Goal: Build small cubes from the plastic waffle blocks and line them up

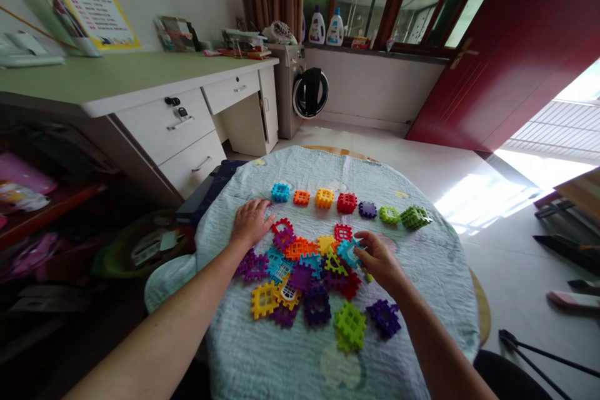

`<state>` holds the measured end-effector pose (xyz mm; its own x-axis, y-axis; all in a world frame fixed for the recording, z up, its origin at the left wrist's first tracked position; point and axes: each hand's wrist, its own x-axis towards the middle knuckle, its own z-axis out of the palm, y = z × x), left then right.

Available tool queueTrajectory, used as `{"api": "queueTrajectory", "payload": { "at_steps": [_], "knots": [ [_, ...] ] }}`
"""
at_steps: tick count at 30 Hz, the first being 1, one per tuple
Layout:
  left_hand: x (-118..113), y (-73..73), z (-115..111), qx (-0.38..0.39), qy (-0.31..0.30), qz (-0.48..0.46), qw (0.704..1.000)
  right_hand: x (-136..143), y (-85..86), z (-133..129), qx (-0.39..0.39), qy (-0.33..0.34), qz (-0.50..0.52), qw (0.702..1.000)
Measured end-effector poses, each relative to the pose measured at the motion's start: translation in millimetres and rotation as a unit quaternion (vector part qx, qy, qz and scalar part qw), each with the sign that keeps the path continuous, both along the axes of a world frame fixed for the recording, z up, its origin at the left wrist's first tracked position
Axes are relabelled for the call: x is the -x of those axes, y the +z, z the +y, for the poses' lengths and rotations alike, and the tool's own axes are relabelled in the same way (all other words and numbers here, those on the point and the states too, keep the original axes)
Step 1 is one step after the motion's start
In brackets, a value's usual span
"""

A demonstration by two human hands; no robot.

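A pile of interlocking plastic pieces in purple, orange, blue, yellow, red and green lies mid-table, with a purple piece point(300, 276) near its centre. My right hand point(376, 257) pinches a light blue piece point(347, 252) at the pile's right side. My left hand point(252, 222) rests on the cloth left of a red piece point(282, 225), fingers slightly spread, holding nothing visible. Behind the pile runs a row of stacked pieces, from a blue stack point(280, 192) to a green stack point(415, 217). Nearer me lie a lime piece point(350, 325) and a dark purple piece point(384, 317).
A pale blue cloth point(281, 365) covers the round table. To the left stand a desk point(154, 78) with drawers and a green basin point(117, 262). A washing machine point(288, 94) is at the back; a black stand point(525, 344) is on the floor at right.
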<state>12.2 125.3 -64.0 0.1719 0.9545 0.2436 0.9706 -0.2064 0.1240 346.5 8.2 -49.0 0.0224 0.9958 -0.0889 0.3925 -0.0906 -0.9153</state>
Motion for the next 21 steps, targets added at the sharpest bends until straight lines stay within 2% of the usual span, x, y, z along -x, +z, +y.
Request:
{"api": "queueTrajectory", "payload": {
  "at_steps": [2,5,8,16,21],
  "knots": [
    [0.1,-0.3,0.1,0.001,0.0,-0.001,1.0,4.0,0.2,1.7,-0.029,0.001,-0.046,0.999],
    [0.4,-1.0,0.3,0.001,0.001,0.001,1.0,7.7,1.2,2.2,-0.09,-0.006,-0.173,0.981],
    [0.5,-1.4,0.3,-0.001,0.001,0.004,1.0,7.9,3.1,0.1,-0.105,-0.008,-0.25,0.963],
    [0.2,-0.3,0.1,0.001,0.0,0.006,1.0,10.9,3.2,-4.2,-0.118,0.011,-0.321,0.94],
    [0.3,-1.4,0.7,-0.005,0.001,0.011,1.0,12.4,7.5,-4.0,-0.136,0.014,-0.331,0.934]
  ]
}}
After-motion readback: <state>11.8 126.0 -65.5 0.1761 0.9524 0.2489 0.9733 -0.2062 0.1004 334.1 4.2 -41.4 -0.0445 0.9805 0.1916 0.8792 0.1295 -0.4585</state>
